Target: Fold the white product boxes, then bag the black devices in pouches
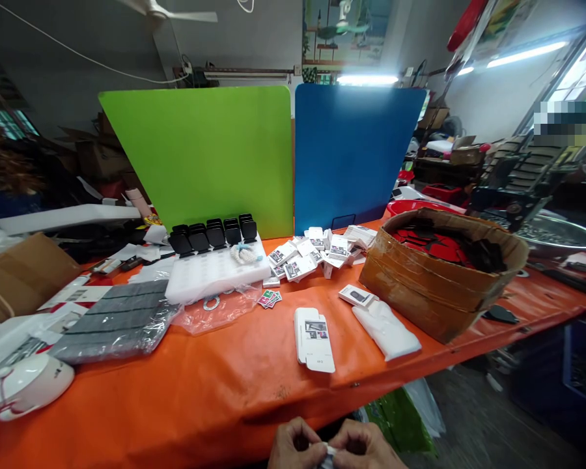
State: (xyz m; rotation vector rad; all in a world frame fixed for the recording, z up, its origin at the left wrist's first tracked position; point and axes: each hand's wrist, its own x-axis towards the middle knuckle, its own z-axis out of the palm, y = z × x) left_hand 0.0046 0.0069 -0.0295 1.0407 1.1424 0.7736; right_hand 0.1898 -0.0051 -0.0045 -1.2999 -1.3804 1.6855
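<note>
Pinching a small white item (328, 456) between fingertips, the left hand (293, 445) and right hand (364, 448) nearly meet before the orange table's (200, 391) near edge, the item directly between them.

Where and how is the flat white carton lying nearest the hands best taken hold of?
Probably by the near edge of the white carton, with the left hand coming low from the person's side, thumb above, fingers beneath. It lies flat on the orange cover, with that edge facing the hand.
</note>
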